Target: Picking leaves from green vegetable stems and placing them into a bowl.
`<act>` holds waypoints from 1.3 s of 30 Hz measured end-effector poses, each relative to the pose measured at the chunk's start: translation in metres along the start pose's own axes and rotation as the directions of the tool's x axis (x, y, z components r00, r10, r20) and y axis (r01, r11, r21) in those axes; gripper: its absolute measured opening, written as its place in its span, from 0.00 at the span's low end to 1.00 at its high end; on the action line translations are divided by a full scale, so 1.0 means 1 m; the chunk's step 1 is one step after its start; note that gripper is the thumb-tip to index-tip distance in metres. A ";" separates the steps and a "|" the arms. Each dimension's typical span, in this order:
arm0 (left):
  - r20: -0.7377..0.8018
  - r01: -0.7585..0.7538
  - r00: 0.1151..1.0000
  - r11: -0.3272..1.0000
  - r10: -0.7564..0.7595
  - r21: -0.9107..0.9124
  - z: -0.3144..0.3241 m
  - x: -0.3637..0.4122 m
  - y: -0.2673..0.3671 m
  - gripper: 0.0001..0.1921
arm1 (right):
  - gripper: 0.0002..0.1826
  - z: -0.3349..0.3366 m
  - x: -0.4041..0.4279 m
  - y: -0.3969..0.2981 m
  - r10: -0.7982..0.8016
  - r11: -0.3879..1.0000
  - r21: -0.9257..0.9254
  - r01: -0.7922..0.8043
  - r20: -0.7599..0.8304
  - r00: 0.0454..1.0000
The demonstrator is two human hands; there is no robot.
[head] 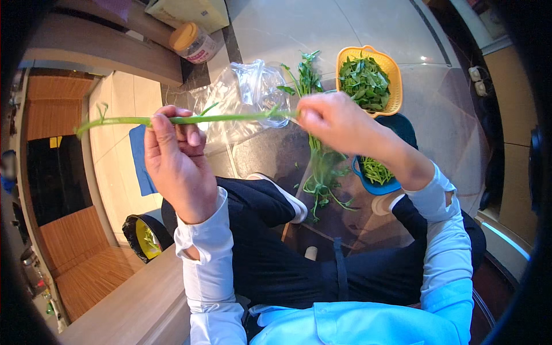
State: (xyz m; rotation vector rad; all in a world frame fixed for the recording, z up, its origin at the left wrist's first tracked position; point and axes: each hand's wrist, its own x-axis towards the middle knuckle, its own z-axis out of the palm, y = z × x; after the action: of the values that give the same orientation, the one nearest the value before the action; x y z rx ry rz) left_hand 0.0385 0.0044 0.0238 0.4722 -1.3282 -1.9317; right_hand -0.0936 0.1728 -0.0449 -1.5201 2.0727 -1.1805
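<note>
My left hand (179,168) pinches a long green vegetable stem (241,117) between thumb and fingers, holding it level above the floor. A few small side shoots stick out from the stem. At its right end my right hand (336,123) has its fingers closed on the tip; motion blurs this hand. Under and beyond the right hand, a bunch of leafy stems (321,168) lies on the floor, partly covered by the hand. A yellow plastic basket (397,95) holds picked leaves (364,82). Short stem pieces (375,169) lie in a blue basket (379,189), partly hidden by my right forearm.
A clear plastic bag (254,86) lies crumpled beyond my left hand. Left of me stands a bin (148,237) with a black liner and scraps inside. A jar with an orange lid (185,36) stands by a box (194,13). A wooden edge (133,297) runs along my left.
</note>
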 end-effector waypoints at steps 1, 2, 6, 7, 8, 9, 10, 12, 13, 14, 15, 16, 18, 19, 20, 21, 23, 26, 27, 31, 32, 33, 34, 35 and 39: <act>0.019 -0.013 1.000 1.000 0.014 -0.002 0.002 -0.002 -0.002 0.12 | 0.11 0.002 0.002 0.011 0.219 0.954 0.232 -0.190 -0.106 0.970; 0.039 -0.027 0.999 1.000 0.027 -0.004 0.004 -0.005 -0.005 0.12 | 0.11 0.000 0.005 0.020 0.444 0.821 0.465 -0.330 -0.157 0.882; 0.043 0.007 0.999 0.996 -0.011 0.087 0.016 -0.012 -0.015 0.10 | 0.10 -0.009 0.011 0.015 0.598 0.612 0.690 -0.388 -0.082 0.797; 0.065 -0.005 0.998 0.995 -0.002 0.097 0.015 -0.012 -0.016 0.11 | 0.10 -0.003 0.013 -0.005 0.429 0.663 0.681 -0.311 -0.005 0.903; 0.062 -0.010 0.998 0.994 0.003 0.111 0.014 -0.013 -0.015 0.11 | 0.10 0.000 0.013 -0.022 0.240 0.697 0.682 -0.223 0.072 0.968; 0.067 -0.016 0.998 0.994 0.009 0.112 0.015 -0.012 -0.015 0.11 | 0.10 -0.004 0.012 -0.031 0.242 0.698 0.680 -0.223 0.070 0.968; 0.070 -0.018 0.998 0.993 0.010 0.113 0.015 -0.012 -0.014 0.11 | 0.10 -0.009 0.012 -0.042 0.179 0.834 0.509 -0.212 0.114 0.977; 0.048 -0.013 0.999 1.000 0.014 -0.009 0.013 -0.011 -0.010 0.12 | 0.10 -0.009 0.011 -0.045 0.164 0.933 0.305 -0.189 0.105 0.981; 0.051 -0.013 0.999 1.000 0.014 -0.012 0.012 -0.011 -0.011 0.12 | 0.10 -0.006 0.009 -0.036 0.166 0.934 0.303 -0.189 0.102 0.981; 0.091 -0.028 0.996 0.999 0.024 0.033 0.009 -0.011 -0.013 0.12 | 0.10 -0.002 0.010 -0.020 0.266 0.899 0.356 -0.255 0.017 0.964; 0.132 -0.039 0.991 0.997 0.030 0.072 0.008 -0.012 -0.016 0.11 | 0.09 -0.001 0.010 -0.007 0.372 0.856 0.409 -0.316 -0.063 0.926; 0.124 -0.027 0.992 0.999 0.023 0.034 0.016 -0.017 -0.019 0.11 | 0.08 -0.001 0.011 0.003 0.522 0.694 0.612 -0.380 -0.064 0.851; 0.124 -0.022 0.992 0.998 0.015 0.056 0.018 -0.018 -0.020 0.11 | 0.08 -0.010 0.014 0.017 0.590 0.542 0.749 -0.380 -0.017 0.807; 0.125 -0.018 0.992 0.997 0.009 0.077 0.019 -0.017 -0.020 0.11 | 0.08 -0.014 0.015 0.018 0.645 0.370 0.857 -0.360 0.043 0.763; 0.113 0.025 0.993 0.996 -0.034 0.085 0.023 -0.018 -0.019 0.10 | 0.09 -0.011 0.014 0.015 0.616 0.440 0.814 -0.379 0.033 0.787; 0.110 0.024 0.993 0.996 -0.034 0.088 0.022 -0.018 -0.021 0.10 | 0.09 -0.011 0.015 0.004 0.615 0.438 0.815 -0.379 0.037 0.788; 0.218 0.086 0.968 0.983 -0.120 0.160 0.018 -0.019 -0.020 0.11 | 0.10 -0.018 0.018 -0.023 0.372 0.386 0.810 -0.442 0.301 0.878; 0.187 0.065 0.975 0.958 -0.120 0.278 0.021 -0.018 -0.017 0.10 | 0.11 -0.023 0.018 -0.025 0.223 0.571 0.661 -0.486 0.445 0.867; 0.139 0.054 0.984 0.934 -0.110 0.353 0.023 -0.018 -0.016 0.10 | 0.12 -0.023 0.017 -0.022 0.130 0.696 0.583 -0.420 0.473 0.871; 0.109 0.038 0.993 0.992 -0.052 0.120 0.015 -0.013 -0.014 0.10 | 0.11 -0.024 0.014 -0.022 0.244 0.880 0.341 -0.330 0.270 0.931; 0.131 0.006 0.991 0.983 -0.031 0.183 0.018 -0.017 -0.016 0.10 | 0.11 -0.020 0.015 -0.019 0.245 0.880 0.342 -0.330 0.270 0.931; 0.154 -0.028 0.988 0.970 -0.010 0.243 0.022 -0.020 -0.018 0.10 | 0.10 -0.015 0.017 -0.014 0.411 0.727 0.537 -0.428 0.159 0.898; 0.154 -0.011 0.988 0.980 -0.020 0.198 0.026 -0.022 -0.024 0.09 | 0.09 -0.012 0.019 -0.008 0.580 0.531 0.716 -0.454 0.084 0.810; 0.154 -0.010 0.988 0.981 -0.020 0.196 0.026 -0.023 -0.024 0.09 | 0.09 -0.014 0.020 0.000 0.580 0.532 0.715 -0.455 0.084 0.810; 0.144 0.052 0.987 0.983 -0.078 0.176 0.024 -0.023 -0.023 0.09 | 0.07 -0.011 0.023 -0.006 0.580 0.490 0.818 -0.302 -0.047 0.814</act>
State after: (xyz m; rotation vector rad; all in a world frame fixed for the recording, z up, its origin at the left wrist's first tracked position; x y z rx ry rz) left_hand 0.0299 0.0416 0.0100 0.4660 -1.6038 -1.9460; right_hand -0.1063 0.1564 -0.0290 -0.3321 1.5469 -1.8304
